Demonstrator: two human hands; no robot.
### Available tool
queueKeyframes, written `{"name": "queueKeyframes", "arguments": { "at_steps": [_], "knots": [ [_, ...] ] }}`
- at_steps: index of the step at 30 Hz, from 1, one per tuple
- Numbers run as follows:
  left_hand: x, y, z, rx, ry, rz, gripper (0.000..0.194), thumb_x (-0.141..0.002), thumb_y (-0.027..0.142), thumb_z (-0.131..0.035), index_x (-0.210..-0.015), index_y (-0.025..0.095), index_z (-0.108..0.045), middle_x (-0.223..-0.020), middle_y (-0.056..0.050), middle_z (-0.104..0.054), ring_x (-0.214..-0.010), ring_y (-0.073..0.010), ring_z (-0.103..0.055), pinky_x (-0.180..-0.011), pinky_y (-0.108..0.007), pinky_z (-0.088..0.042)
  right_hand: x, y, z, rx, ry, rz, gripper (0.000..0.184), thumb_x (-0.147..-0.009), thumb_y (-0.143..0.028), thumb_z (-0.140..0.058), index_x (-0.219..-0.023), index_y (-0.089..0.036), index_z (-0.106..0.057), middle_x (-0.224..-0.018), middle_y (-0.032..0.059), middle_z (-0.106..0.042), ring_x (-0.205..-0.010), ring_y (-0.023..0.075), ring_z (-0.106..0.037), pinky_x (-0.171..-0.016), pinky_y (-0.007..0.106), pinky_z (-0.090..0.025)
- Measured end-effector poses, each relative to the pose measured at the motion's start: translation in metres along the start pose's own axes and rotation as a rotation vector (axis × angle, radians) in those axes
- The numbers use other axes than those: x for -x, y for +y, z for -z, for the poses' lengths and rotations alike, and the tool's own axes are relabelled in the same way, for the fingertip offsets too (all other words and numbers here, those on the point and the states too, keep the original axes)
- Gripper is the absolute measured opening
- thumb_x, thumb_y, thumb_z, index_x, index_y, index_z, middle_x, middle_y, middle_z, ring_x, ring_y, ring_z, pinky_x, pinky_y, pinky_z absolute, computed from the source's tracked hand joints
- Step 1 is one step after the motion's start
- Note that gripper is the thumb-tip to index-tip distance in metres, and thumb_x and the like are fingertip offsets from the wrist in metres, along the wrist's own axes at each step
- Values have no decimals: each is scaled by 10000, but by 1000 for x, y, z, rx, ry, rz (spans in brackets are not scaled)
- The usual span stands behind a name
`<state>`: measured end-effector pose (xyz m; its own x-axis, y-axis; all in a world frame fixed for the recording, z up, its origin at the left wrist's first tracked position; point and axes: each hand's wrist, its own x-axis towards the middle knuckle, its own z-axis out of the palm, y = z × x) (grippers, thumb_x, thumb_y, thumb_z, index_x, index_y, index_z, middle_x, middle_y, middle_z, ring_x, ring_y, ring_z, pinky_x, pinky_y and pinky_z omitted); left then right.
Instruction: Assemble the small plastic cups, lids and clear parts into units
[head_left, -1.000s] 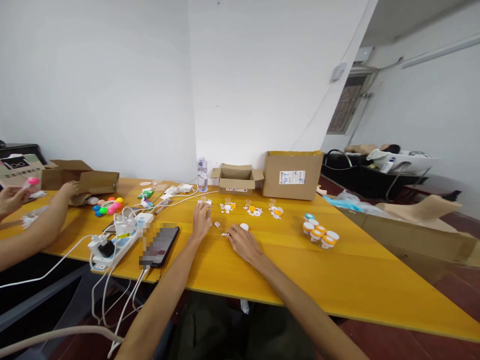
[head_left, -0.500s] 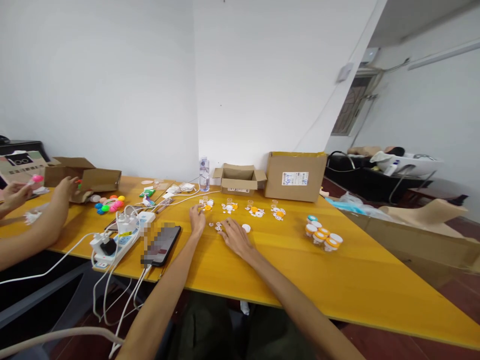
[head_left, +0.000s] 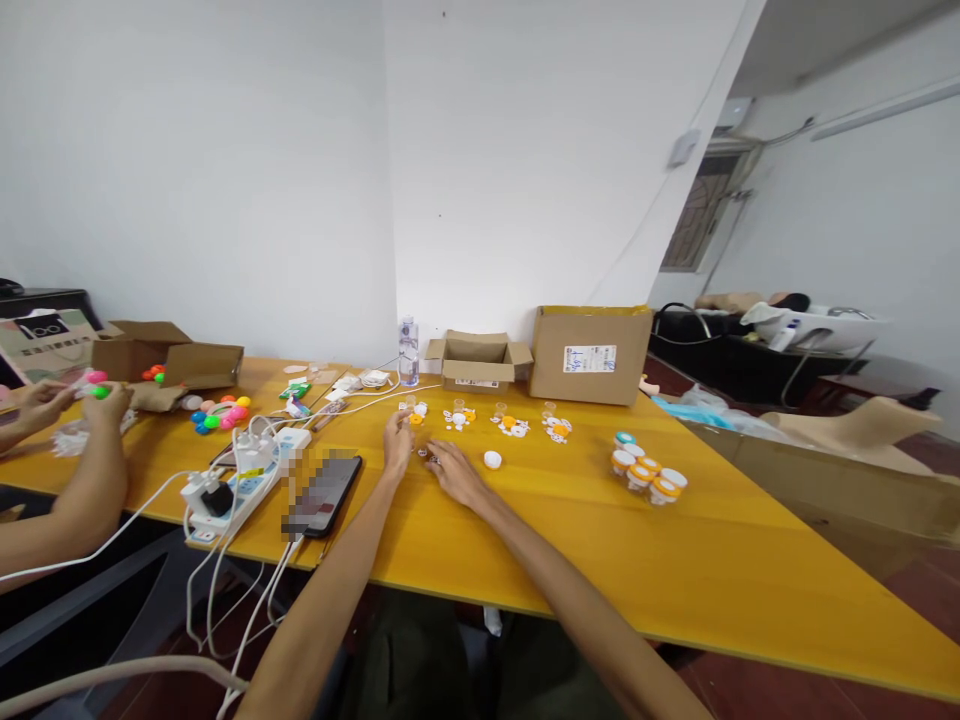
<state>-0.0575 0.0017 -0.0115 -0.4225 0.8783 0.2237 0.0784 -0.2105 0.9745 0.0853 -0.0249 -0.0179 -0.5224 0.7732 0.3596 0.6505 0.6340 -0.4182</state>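
My left hand (head_left: 398,445) is over the table with its fingers curled together. Whatever may be between them is too small to make out. Just beyond its fingertips lie an orange ring-shaped piece (head_left: 417,420) and a small clear cup. My right hand (head_left: 456,474) reaches in from the right, palm down and fingers stretched out, its fingertips at some small white pieces (head_left: 433,458) that they partly cover. A round white cap (head_left: 492,460) lies to the right of that hand. Farther back are small groups of white and orange parts (head_left: 514,426), with clear cups behind them.
Assembled orange-and-white capped pieces (head_left: 643,472) stand at the right. Behind are an open carton (head_left: 474,372), a larger box (head_left: 589,355) and a water bottle (head_left: 408,352). A phone (head_left: 330,495) and power strip (head_left: 251,480) lie left. A co-worker's hands (head_left: 105,400) handle colourful balls.
My right hand has slid left, closer to my left hand, over the small white pieces, leaving the white cap fully visible. My left hand has shifted slightly and its fingers look more curled.
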Motion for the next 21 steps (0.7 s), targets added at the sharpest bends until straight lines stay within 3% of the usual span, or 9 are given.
{"name": "queueKeyframes", "arguments": {
  "at_steps": [5, 8, 11, 15, 21],
  "knots": [
    [2, 7, 3, -36, 79, -150, 208, -866, 329, -458, -949, 217, -612, -906, -32, -669, -662, -142, -617, -576, -249, -494, -6, 1, -6, -63, -28, 74, 346, -896, -164, -479, -1220, -147, -600, -1346, 146, -562, -1257, 229, -513, -1077, 390, -384],
    [1, 9, 4, -62, 146, -239, 180, -872, 305, -466, -926, 222, -616, -974, -36, -679, -908, -175, -641, -782, -271, -510, -9, -2, -6, -107, -48, 119, 326, -901, -139, -460, -1183, -149, -622, -1306, 133, -591, -1222, 205, -543, -1072, 361, -392],
    [1, 10, 4, -68, 166, -276, 167, -875, 287, -465, -930, 222, -609, -1003, -36, -675, -1007, -175, -623, -874, -274, -486, -7, -4, -3, -128, -42, 152, 355, -901, -139, -452, -1215, -204, -602, -1306, 86, -593, -1219, 179, -544, -1062, 334, -402],
    [1, 11, 4, -70, 187, -279, 158, -875, 271, -465, -939, 222, -600, -1016, -39, -666, -1008, -173, -620, -883, -270, -480, 3, 0, 1, -73, 16, 100, 354, -877, -183, -509, -1218, -217, -597, -1339, 93, -562, -1240, 201, -520, -1054, 342, -409],
    [5, 13, 0, -47, 202, -225, 172, -883, 291, -457, -978, 220, -582, -1046, -50, -645, -969, -175, -614, -771, -251, -507, 6, 2, 6, 6, 21, 34, 267, -890, -170, -488, -1088, -195, -664, -1226, 106, -633, -1125, 206, -594, -1011, 339, -435]
  ]
}}
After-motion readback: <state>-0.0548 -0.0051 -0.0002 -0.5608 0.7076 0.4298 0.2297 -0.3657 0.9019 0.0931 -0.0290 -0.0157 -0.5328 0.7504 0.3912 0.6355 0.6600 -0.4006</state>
